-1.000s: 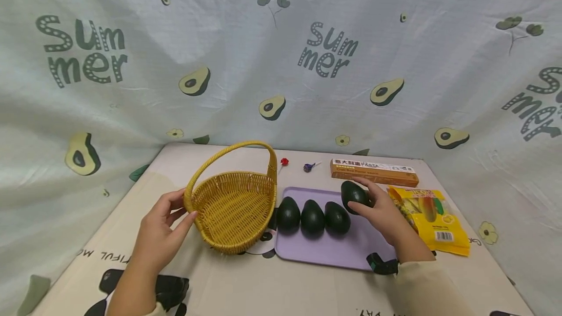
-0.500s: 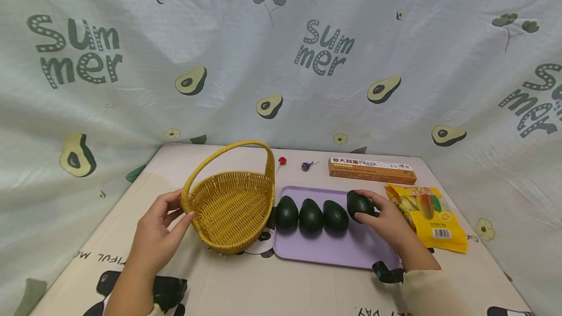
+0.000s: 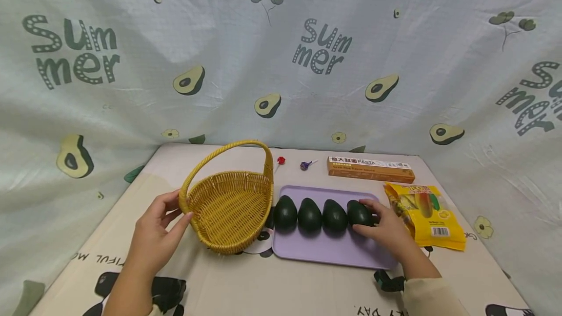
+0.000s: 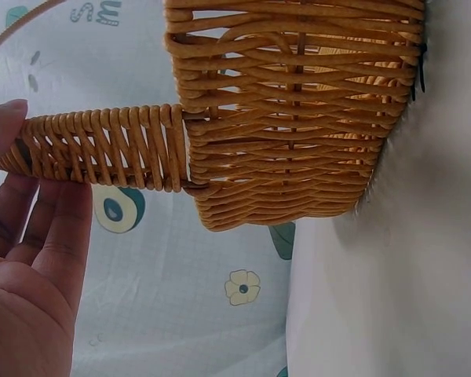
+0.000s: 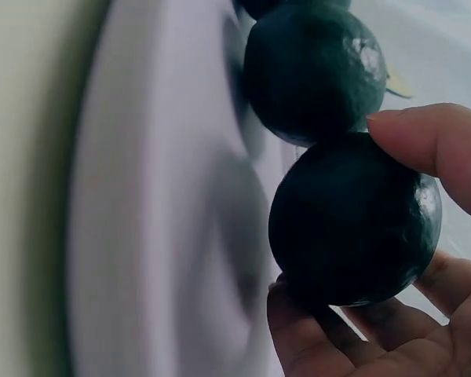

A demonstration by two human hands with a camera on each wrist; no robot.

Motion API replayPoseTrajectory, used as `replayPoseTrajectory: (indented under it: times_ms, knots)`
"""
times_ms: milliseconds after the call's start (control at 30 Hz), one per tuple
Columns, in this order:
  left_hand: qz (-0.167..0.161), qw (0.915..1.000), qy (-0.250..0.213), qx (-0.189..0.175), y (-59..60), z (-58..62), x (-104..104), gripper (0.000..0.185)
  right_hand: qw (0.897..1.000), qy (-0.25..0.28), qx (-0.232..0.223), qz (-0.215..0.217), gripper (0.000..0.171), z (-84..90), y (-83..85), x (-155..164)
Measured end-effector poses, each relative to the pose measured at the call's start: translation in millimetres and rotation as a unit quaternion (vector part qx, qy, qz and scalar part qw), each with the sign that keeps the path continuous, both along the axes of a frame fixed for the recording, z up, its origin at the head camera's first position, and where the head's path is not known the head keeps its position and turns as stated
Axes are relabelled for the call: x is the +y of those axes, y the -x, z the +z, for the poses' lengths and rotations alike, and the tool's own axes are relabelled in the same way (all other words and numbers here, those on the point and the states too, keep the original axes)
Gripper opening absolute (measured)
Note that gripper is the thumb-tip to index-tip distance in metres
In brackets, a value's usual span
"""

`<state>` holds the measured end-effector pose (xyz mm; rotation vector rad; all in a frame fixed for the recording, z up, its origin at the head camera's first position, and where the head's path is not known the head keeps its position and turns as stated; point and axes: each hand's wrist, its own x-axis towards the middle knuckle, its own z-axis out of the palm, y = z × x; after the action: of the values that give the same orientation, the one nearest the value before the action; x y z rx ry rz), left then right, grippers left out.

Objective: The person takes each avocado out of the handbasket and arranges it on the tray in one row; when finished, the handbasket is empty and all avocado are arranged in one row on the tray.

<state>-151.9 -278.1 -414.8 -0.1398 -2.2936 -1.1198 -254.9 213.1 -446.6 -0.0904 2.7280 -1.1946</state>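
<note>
My left hand pinches the yellow wicker basket at the foot of its handle, thumb on one side and fingers on the other. Nothing lies inside the basket. At the right end of the lilac tray, my right hand grips a dark green avocado between thumb and fingers. That avocado is side by side with another avocado in the row. Two more avocados, a middle one and a left one, lie on the tray towards the basket.
Behind the tray are a red lollipop, a purple lollipop and an orange pasta box. A yellow candy bag lies right of the tray, beside my right hand. A printed curtain hangs behind the table.
My right hand has lowered the avocado from above the tray's back right part down to the right end of the row. My left hand keeps its hold on the basket handle.
</note>
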Motion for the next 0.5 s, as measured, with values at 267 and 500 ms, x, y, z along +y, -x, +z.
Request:
replayPoseTrajectory:
  times_ms: [267, 500]
  knots:
    - [0.015, 0.9998, 0.010, -0.005, -1.9, 0.9, 1.2, 0.057, 1.000, 0.003, 0.017, 0.020, 0.081, -3.9, -3.3, -2.4]
    - [0.008, 0.9999, 0.007, -0.001, 0.1, 1.3, 2.3, 0.057, 0.999, -0.003, 0.021, 0.024, 0.078, -4.9, -3.8, 2.2]
